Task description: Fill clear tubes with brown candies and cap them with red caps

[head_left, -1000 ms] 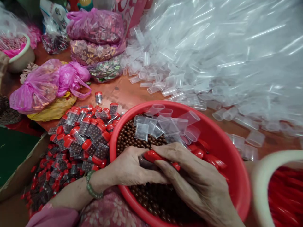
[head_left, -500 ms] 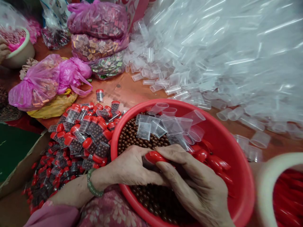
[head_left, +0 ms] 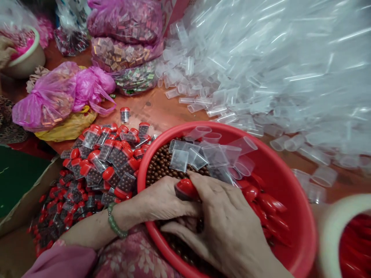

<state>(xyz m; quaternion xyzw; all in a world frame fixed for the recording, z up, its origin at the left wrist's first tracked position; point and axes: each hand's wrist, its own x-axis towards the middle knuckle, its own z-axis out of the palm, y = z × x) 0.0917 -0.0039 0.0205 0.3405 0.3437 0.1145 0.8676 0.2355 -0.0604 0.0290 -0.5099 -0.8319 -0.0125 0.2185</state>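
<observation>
My left hand (head_left: 166, 199) is closed around a small clear container with a red cap (head_left: 186, 188), held over the red basin (head_left: 298, 216). My right hand (head_left: 223, 220) reaches across from the right, its index finger beside the cap and its thumb spread away below my left hand. Its other fingertips are hidden. Shiny brown balls (head_left: 159, 166) fill the left side of the basin. Clear flat sleeves (head_left: 179, 160) lie on the balls toward the back, and loose red caps (head_left: 271, 202) lie at the basin's right.
Filled red-capped containers (head_left: 94, 172) are heaped at the left. Behind the basin spreads a large pile of clear sleeves (head_left: 228, 94). Pink bags (head_left: 46, 96) lie farther back. A white tub of red pieces (head_left: 330, 239) stands at right. Another person's hand (head_left: 6, 50) is at a pale bowl.
My right thumb has come off the red cap and swung down to the left, opening away from the index finger. The left hand keeps its hold. The view has shifted slightly.
</observation>
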